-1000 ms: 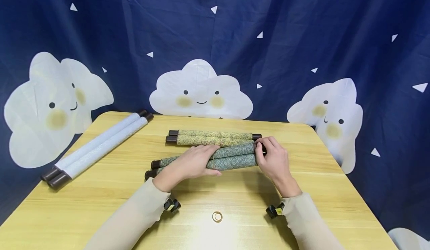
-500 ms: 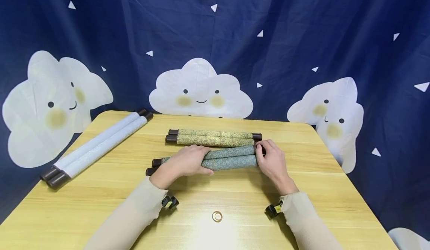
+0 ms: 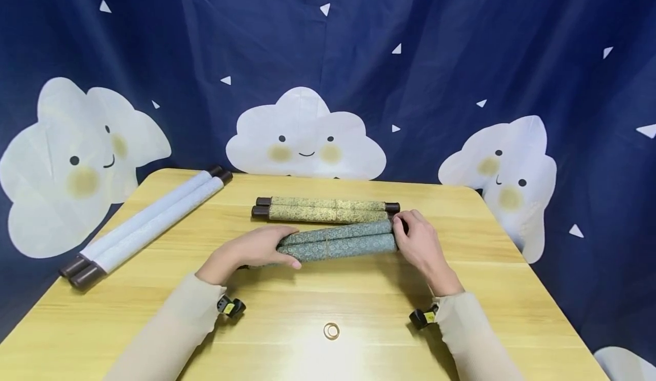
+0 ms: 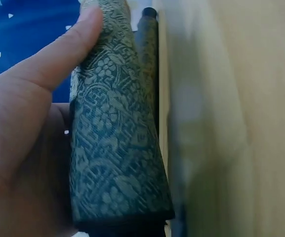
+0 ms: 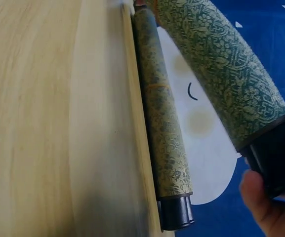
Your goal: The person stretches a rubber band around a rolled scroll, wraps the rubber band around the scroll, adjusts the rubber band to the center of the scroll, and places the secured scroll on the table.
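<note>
A double-rolled scroll (image 3: 348, 249) in blue-green floral brocade, with a thin band around its middle, is held slightly above the table between both hands. The left hand (image 3: 258, 245) grips its left part, thumb on the near side; the left wrist view shows that thumb lying along the patterned scroll (image 4: 110, 128). At the other end the right hand (image 3: 420, 244) holds the dark end knobs (image 5: 270, 160), thumb against them in the right wrist view. The scroll's left knobs are mostly hidden by the left hand. Just behind lies a yellow patterned scroll (image 3: 307, 213), also banded.
On the left side of the wooden table (image 3: 287, 324), a pale blue-white double-rolled scroll (image 3: 154, 224) with dark knobs lies slanted. Small tan rubber bands (image 3: 331, 331) lie near the front middle. A dark blue curtain (image 3: 410, 39) with clouds hangs behind the table.
The left hand has slid leftward along the green scroll, uncovering its band and more of its middle. The right hand stays at the right end. Other scrolls have not moved.
</note>
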A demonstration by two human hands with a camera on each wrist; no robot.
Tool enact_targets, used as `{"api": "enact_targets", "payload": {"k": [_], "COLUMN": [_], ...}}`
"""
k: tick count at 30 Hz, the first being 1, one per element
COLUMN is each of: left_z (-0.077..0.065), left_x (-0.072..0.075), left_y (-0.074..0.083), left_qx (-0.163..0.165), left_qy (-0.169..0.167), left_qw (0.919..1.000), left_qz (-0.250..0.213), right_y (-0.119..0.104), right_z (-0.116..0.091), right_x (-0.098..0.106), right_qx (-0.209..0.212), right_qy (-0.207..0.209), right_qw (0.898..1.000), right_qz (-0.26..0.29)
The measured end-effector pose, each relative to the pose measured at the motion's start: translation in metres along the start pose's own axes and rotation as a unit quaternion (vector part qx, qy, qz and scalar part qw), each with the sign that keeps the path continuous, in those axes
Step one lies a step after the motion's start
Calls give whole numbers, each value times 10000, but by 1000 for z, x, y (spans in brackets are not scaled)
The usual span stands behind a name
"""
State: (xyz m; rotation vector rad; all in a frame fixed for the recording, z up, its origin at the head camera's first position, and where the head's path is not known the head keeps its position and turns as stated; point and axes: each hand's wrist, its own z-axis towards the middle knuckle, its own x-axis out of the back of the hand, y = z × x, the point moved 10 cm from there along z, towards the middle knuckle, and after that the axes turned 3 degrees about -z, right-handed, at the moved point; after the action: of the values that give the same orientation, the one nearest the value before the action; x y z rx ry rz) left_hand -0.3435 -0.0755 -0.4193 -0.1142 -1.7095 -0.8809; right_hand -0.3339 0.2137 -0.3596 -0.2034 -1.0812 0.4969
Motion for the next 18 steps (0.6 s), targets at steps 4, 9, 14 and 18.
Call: {"api": "enact_targets", "payload": {"k": [4, 9, 14, 18], "left_z": [4, 6, 7, 11], "left_x": [1, 0, 0, 2], "left_y": [11, 23, 29, 32], "left_qx": [-36, -102, -199, -249], "left_qy": [103, 386, 629, 633], "left_qw": [9998, 9981, 9949, 9925], "left_qz": [185, 466, 769, 1012], "right_y": [-9, -14, -14, -13], "right_z": [-2, -5, -5, -4], "right_x": [7, 10, 9, 10], "right_qx": [210, 319, 317, 211], "right_qy": [268, 459, 458, 412], "right_qw": [9994, 9984, 9982, 9989], "right_qz": [-88, -124, -202, -87]}}
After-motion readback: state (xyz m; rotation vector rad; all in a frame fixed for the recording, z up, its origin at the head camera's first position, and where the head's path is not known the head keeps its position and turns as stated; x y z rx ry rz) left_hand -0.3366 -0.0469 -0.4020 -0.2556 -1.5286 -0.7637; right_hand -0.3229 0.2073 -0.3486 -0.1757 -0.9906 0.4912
